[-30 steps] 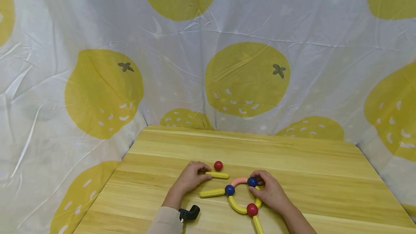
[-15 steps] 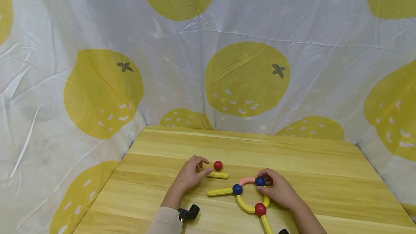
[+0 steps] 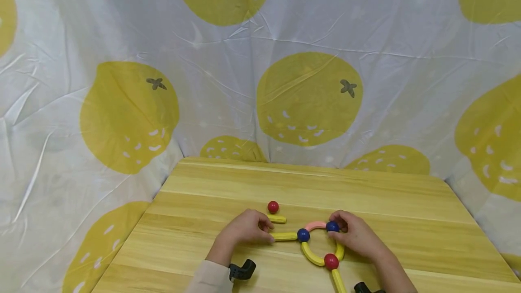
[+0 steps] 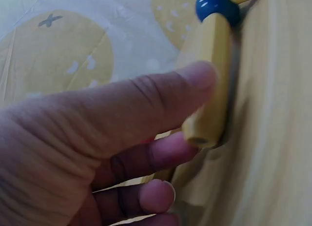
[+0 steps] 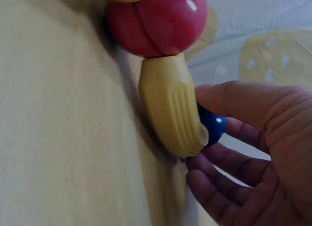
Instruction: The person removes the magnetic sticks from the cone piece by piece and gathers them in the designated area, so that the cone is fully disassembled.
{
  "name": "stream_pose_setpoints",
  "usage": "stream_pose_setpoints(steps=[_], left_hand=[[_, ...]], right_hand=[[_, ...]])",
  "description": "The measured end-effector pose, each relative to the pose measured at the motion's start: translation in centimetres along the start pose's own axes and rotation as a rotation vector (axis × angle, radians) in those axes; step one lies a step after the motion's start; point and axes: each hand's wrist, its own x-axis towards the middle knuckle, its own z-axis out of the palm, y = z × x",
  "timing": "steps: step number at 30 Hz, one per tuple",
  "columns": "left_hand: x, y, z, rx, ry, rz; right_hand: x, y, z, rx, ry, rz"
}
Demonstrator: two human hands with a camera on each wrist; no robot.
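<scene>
A ring of curved magnetic rods and balls lies on the table. It has a pink curved rod (image 3: 315, 225), a yellow curved rod (image 3: 311, 255), a left blue ball (image 3: 303, 234), a right blue ball (image 3: 332, 226) and a red ball (image 3: 331, 261). My right hand (image 3: 358, 235) pinches the right blue ball, seen behind a yellow curved rod (image 5: 170, 106) in the right wrist view. Thumb and index finger of my left hand (image 3: 246, 228) are at the free end of a straight yellow rod (image 3: 285, 237), pinching it; its other end meets the left blue ball.
Beyond my left hand lie a loose red ball (image 3: 273, 207) and a loose yellow rod (image 3: 277, 219), partly covered by that hand. Another straight yellow rod (image 3: 338, 281) points from the ring toward me. A lemon-print curtain (image 3: 220, 103) hangs behind the wooden table (image 3: 390, 202).
The whole ring has slid right with my right hand. My left hand has let go of the loose yellow rod and come nearer, onto the straight rod joined to the ring.
</scene>
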Motion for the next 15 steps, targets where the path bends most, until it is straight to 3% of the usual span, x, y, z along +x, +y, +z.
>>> stream_pose_setpoints(steps=[4, 7, 10, 15], left_hand=[[0.3, 0.2, 0.9, 0.065, -0.022, 0.016], [0.5, 0.2, 1.2, 0.061, -0.016, 0.026], [0.6, 0.3, 1.2, 0.009, -0.001, 0.028], [0.9, 0.4, 1.4, -0.130, 0.041, 0.076]], right_hand=[[-0.4, -0.8, -0.1, -0.058, 0.033, 0.009], [-0.7, -1.7, 0.0, -0.095, 0.066, -0.056], [-0.9, -2.6, 0.5, -0.114, 0.075, -0.162], [-1.2, -3.3, 2.0, -0.128, 0.015, -0.301]])
